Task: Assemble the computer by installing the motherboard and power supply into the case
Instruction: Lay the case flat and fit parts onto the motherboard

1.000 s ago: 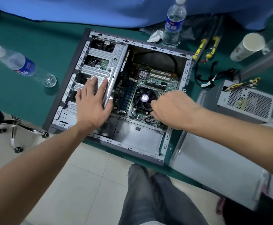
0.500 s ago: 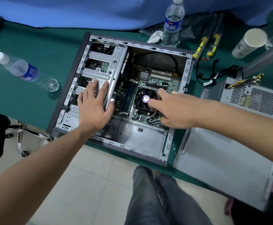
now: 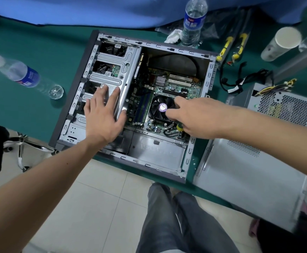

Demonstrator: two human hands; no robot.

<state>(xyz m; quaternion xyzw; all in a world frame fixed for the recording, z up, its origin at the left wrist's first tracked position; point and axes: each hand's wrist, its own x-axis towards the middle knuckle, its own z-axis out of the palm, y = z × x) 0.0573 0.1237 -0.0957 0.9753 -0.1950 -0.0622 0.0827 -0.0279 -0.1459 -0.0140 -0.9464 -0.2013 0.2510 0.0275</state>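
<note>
Two hands inside open case (image 3: 145, 167), lying on its side at near edge of worktop (image 3: 30, 42).

Risks: screwdriver (image 3: 179, 127) tucked under right hand (image 3: 196, 117), yellow-green handle just showing, tip hidden — could slip and gouge board traces or nick fan blades. Index finger stretched onto CPU fan (image 3: 162, 108) hub; hard push there could load cooler mounts. Loose black cables near lower board edge could snag the tool.

Left hand (image 3: 103, 115) spread flat, fingers straight, pressing on drive cage (image 3: 112, 70); bracing only. Right hand's remaining fingers curled round the screwdriver handle.

Motherboard (image 3: 169, 88) already seated in case floor, directly beneath right hand, just right of left hand.

Power supply (image 3: 284, 105) outside case, toward right edge of worktop, well apart from both hands. Detached side panel (image 3: 240, 176) nearer, beside case.
</note>
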